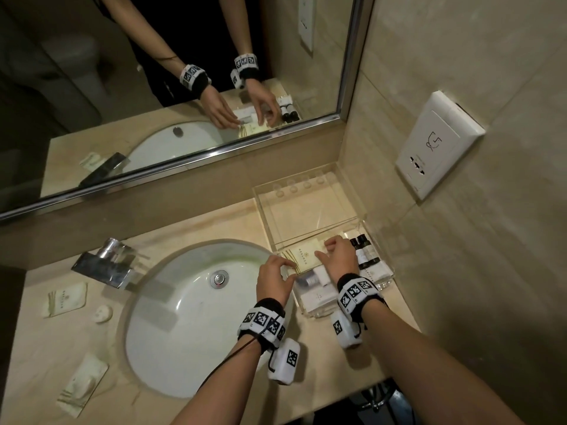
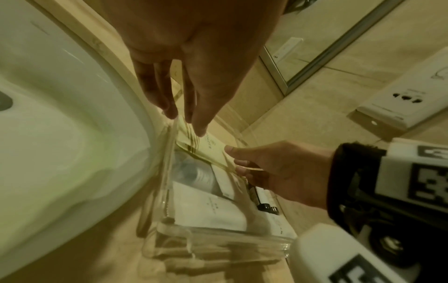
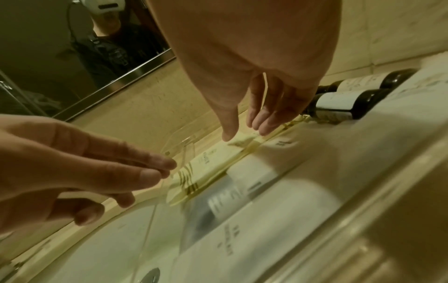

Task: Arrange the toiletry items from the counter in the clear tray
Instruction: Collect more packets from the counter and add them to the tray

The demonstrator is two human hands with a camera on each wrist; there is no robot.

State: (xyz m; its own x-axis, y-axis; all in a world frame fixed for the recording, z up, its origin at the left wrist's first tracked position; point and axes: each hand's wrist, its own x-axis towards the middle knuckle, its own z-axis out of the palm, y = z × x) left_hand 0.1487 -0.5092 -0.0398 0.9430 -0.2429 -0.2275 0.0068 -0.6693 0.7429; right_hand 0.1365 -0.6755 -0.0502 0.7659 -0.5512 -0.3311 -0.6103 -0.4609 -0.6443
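My left hand (image 1: 274,279) and right hand (image 1: 340,256) each pinch an end of a cream sachet (image 1: 302,256) with their fingers, lowering it into the clear tray (image 1: 387,279) at the tabletop's (image 1: 214,223) right edge beside two dark bottles (image 1: 361,251).

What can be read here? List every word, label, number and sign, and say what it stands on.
No words are legible in any view.
Cream sachet in the clear tray: emblem and a line of print, too blurred.
Dark bottles: white labels, print too small.
White box: vertical print, blurred.
Sachets left of the sink: print too small.
Wall socket plate: a line-drawn symbol, no letters.
Wristbands: black-and-white square codes only.
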